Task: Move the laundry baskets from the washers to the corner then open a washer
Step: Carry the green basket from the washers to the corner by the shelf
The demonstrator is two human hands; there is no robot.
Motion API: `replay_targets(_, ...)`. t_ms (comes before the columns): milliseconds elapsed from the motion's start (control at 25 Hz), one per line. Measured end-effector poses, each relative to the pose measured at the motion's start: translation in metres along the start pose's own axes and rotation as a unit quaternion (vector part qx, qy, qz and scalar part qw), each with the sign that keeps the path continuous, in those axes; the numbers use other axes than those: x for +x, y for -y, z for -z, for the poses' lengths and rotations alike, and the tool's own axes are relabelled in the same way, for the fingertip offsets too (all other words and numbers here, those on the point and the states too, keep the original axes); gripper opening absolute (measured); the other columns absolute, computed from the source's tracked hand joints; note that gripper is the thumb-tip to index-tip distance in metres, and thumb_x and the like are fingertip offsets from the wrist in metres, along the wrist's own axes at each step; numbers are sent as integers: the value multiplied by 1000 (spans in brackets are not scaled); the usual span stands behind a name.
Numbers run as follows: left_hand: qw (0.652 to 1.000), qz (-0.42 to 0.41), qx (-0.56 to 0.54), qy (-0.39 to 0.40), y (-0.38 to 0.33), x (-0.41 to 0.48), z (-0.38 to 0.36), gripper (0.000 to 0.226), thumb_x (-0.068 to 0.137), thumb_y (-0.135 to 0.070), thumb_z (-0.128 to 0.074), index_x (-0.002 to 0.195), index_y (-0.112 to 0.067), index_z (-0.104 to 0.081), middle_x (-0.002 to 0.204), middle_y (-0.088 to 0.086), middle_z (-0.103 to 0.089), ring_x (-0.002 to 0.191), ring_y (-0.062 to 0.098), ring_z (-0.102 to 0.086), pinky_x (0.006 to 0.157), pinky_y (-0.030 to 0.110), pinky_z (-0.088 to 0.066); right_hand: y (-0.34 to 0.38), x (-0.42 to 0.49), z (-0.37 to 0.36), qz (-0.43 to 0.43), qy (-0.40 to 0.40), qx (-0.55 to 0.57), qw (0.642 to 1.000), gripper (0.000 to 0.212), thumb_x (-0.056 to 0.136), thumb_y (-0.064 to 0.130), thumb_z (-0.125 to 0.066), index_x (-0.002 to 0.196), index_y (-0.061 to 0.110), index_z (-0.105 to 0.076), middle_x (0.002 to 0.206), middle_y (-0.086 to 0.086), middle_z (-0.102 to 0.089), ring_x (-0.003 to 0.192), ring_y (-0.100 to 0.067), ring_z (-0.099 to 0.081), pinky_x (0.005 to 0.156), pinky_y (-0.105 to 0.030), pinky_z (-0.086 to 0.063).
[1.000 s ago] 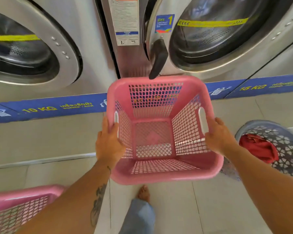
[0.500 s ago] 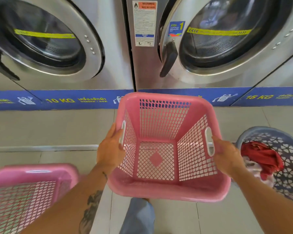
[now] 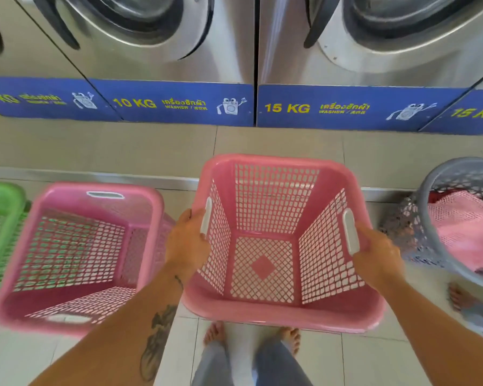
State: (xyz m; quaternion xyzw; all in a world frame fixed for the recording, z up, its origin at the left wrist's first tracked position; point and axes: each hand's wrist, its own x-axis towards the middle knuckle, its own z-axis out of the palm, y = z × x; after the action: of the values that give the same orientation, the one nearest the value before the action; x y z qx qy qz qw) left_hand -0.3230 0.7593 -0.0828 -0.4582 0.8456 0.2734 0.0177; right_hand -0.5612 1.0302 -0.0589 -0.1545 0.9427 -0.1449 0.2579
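Note:
I hold an empty pink mesh laundry basket (image 3: 276, 207) above the tiled floor, in front of the washers. My left hand (image 3: 186, 243) grips its left handle and my right hand (image 3: 377, 254) grips its right handle. A second empty pink basket (image 3: 95, 199) stands on the floor just left of it, and a green basket (image 3: 0, 213) shows at the left edge. Two steel front-loading washers, a 10 KG washer (image 3: 151, 62) and a 15 KG washer (image 3: 346, 68), stand behind with doors shut.
A grey round basket (image 3: 430, 196) with pink and red laundry sits on the floor at right. Another person's bare foot (image 3: 457, 298) shows beside it. A raised tiled step (image 3: 123, 174) runs along the washers' base. My bare feet (image 3: 215, 332) stand under the held basket.
The view has tilted down and back from the washers. The held basket sits lower in view, and the second pink basket and a green one have come into sight at left.

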Motion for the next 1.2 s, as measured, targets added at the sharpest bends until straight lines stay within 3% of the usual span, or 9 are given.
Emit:
replay_targets(120,999,17,-27,-7,32,-1,-19,75,76,7,-56,142,-27,-44,124,-2,-53,86,22,-63,67,38,-61,-4,-3,-45,-4,-7,4,1000,77,72,-2,-50,138,36,-44,102,-7,-61,76,-29,-63,58,-44,-59)
replay_targets(280,997,28,-55,-36,64,-1,-41,73,74,10,-54,138,-26,-50,109,-8,-54,82,13,-57,56,14,-48,1,-15,-98,-2,-67,35,997,60,79,0,-50,135,24,-49,98,-7,-57,83,-28,-57,72,-46,-57)
replay_targets(400,993,59,-103,-9,86,-6,-53,77,74,8,-53,142,-28,-45,114,-15,-49,88,15,-61,57,21,-56,1,-27,-123,3,-63,48,997,58,82,3,-51,134,28,-49,102,-6,-56,87,-22,-49,74,-39,-49)
replay_targets(560,992,56,-100,45,98,-12,-59,73,77,2,-55,144,-24,-41,135,-11,-43,106,14,-55,73,30,-60,-1,-29,-136,-25,-33,45,998,64,80,5,-51,139,28,-43,119,-9,-54,94,-26,-54,73,-40,-52)
replay_targets(680,990,51,-87,99,96,-7,-51,72,75,0,-58,142,-20,-41,140,-4,-38,95,16,-61,64,34,-60,3,-25,-130,-71,27,20,997,73,77,5,-55,146,23,-36,136,-10,-45,97,-28,-58,65,-38,-56)
replay_targets(840,987,35,-14,153,91,-8,-40,71,75,-5,-56,142,-19,-40,133,0,-41,97,14,-54,62,22,-51,13,-31,-119,-80,66,9,995,75,76,10,-55,147,25,-35,143,-7,-41,90,-27,-62,51,-29,-51)
replay_targets(920,987,35,4,157,95,-13,-35,64,74,-5,-55,136,-18,-46,129,2,-46,95,16,-57,68,27,-54,17,-39,-117,-80,66,12,995,73,78,11,-55,146,25,-35,146,-6,-41,95,-27,-62,52,-26,-48)
replay_targets(1080,993,10,-15,114,95,-29,-12,28,76,-4,-53,102,-13,-62,104,9,-61,86,25,-62,69,35,-55,28,-70,-105,-95,69,64,991,66,84,5,-50,146,24,-37,146,-5,-44,99,-20,-52,52,-19,-40)
replay_targets(1200,996,-13,-19,82,92,-46,12,25,79,-7,-54,98,-20,-62,100,1,-62,82,17,-62,70,34,-55,46,-104,-94,-46,49,92,993,61,83,3,-51,142,19,-42,130,-5,-52,102,-22,-54,65,-23,-48)
